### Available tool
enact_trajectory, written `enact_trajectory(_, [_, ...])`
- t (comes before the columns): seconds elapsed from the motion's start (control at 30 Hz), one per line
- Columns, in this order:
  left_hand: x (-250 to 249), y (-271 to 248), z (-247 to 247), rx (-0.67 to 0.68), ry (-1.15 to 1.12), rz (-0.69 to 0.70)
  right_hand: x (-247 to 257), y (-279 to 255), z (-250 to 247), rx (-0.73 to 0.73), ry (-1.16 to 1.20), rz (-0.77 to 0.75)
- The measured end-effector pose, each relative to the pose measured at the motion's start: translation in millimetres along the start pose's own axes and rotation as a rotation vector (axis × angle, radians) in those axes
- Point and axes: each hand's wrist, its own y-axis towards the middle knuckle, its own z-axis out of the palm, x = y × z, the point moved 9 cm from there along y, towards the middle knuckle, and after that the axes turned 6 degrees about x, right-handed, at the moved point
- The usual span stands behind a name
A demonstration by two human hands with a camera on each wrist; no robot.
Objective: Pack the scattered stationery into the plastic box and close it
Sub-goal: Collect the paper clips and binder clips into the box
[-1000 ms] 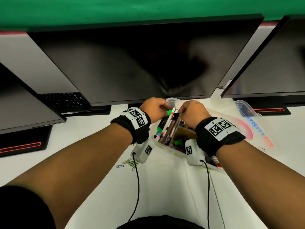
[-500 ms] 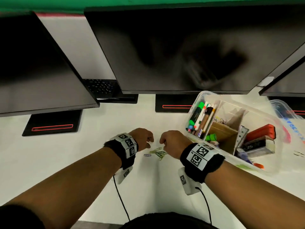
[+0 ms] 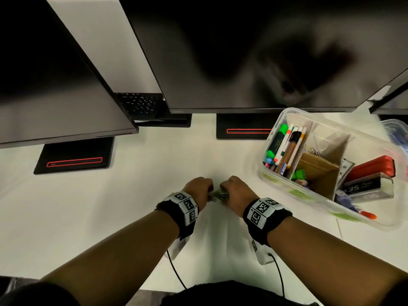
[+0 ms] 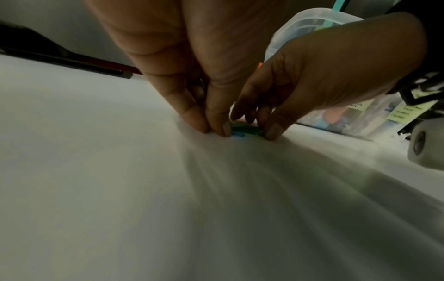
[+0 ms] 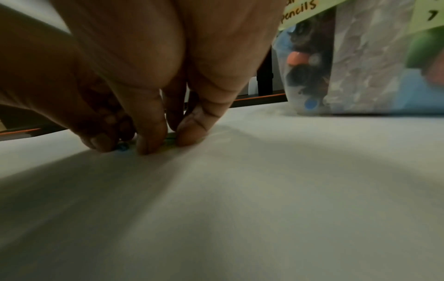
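Both hands down on the white table (image 3: 110, 206), fingertips converging on a small heap of coloured paper clips (image 3: 218, 195).

Left hand (image 3: 198, 189): fingers bunched and pointing down, tips on the table at the left edge of the clips (image 4: 242, 131). Touching them, but can't tell if any are actually pinched.

Right hand (image 3: 236, 191): same pose from the other side, thumb and fingers (image 5: 151, 140) pressed to the table around the clips (image 5: 123, 147). Grip also unclear, clips mostly hidden under the fingertips.

Clips look green and blue, lying flat between the two hands, not lifted.

Plastic box (image 3: 273, 120) sits open on the table, to the right of the hands and further back. Left compartment holds markers and pens (image 3: 284, 149) on end; a brown cardboard divider (image 3: 318, 171) in the middle; red and dark boxed items (image 3: 371, 173) at the right end. Yellow-green labels on the near wall (image 5: 300, 11).

Clear lid (image 3: 395, 133) is off, beside the box at far right.

Monitors (image 3: 242, 51) stand along the back of the table.
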Motion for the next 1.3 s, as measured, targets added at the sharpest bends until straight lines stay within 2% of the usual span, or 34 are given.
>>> enact_trajectory(0.27, [-5.3,2.8,0.4,-0.073,-0.065,0.001,0.2,4.8,3.3,-0.052,0.057,0.013])
enact_trajectory(0.8, [-17.3,-7.6,17.0,-0.055,0.108,0.141,2.4,-12.1,12.2,-0.052,-0.124,0.029])
enact_trajectory(0.9, [-18.8,-7.3,19.2,-0.025,0.123,0.12,2.1,-15.1,13.2,-0.027,-0.117,0.035])
enact_trajectory(1.03, [-24.3,-9.5,20.4,0.061,0.134,0.158,1.8,-21.9,9.6,0.015,-0.09,0.02])
enact_trajectory(1.13, [-31.9,-16.0,0.9,0.034,0.118,0.21,2.5,-25.6,-8.7,-0.005,-0.046,0.004])
enact_trajectory(1.3, [-45.0,-27.7,-53.1,-0.109,0.09,0.283,13.4,-35.5,-61.1,-0.171,0.026,-0.016])
